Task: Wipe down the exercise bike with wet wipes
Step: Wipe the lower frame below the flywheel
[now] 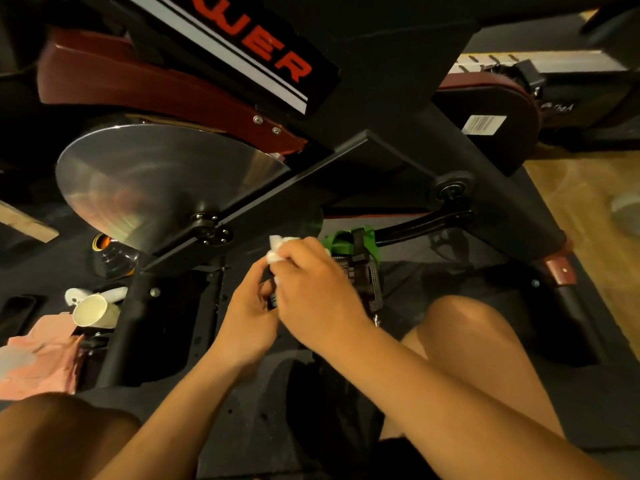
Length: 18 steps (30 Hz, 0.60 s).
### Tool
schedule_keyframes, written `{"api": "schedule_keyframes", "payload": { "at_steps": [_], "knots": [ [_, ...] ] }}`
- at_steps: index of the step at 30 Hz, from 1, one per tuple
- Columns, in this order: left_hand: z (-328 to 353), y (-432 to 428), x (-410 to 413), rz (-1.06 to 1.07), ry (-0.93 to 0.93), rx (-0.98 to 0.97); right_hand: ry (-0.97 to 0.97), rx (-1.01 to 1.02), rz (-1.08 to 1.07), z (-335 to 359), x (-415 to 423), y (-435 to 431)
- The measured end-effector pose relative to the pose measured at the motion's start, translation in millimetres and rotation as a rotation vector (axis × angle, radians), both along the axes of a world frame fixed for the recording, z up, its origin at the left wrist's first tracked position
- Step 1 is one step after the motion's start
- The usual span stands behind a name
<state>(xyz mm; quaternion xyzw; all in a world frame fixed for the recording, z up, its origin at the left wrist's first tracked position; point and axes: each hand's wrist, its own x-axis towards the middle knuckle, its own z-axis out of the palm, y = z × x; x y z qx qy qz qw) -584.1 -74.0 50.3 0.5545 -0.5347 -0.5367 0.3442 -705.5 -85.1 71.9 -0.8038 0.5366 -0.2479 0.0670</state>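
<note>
The black and dark-red exercise bike [363,157] fills the upper view, with its silver flywheel [156,181] at left and a crank arm [422,221] leading to a green-strapped pedal [360,258]. My right hand [311,289] grips a crumpled white wet wipe [278,249] just left of the pedal. My left hand [247,317] sits right beside it, fingers curled round a small dark part that is mostly hidden between the two hands. Both of my bare knees show at the bottom.
A paper cup [91,310] lies on its side by the bike's front stand, next to a pink cloth [41,358]. A dark bottle with an orange cap [107,251] stands under the flywheel. A black floor mat [263,410] lies below, with wooden floor [588,202] at right.
</note>
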Motion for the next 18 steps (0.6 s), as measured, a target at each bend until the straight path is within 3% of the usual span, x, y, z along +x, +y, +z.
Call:
{"api": "schedule_keyframes", "payload": {
  "at_steps": [6, 12, 18],
  "knots": [
    [-11.4, -7.0, 8.7, -0.016, 0.005, 0.083, 0.083, 0.043, 0.210, -30.7, -26.1, 38.0],
    [-4.7, -10.0, 6.8, -0.012, 0.052, 0.095, 0.219, 0.167, -0.064, -18.2, -12.7, 38.1],
    [0.0, -5.6, 5.5, -0.019, 0.079, 0.072, 0.333, 0.234, 0.029, -17.4, -23.1, 69.8]
  ]
}}
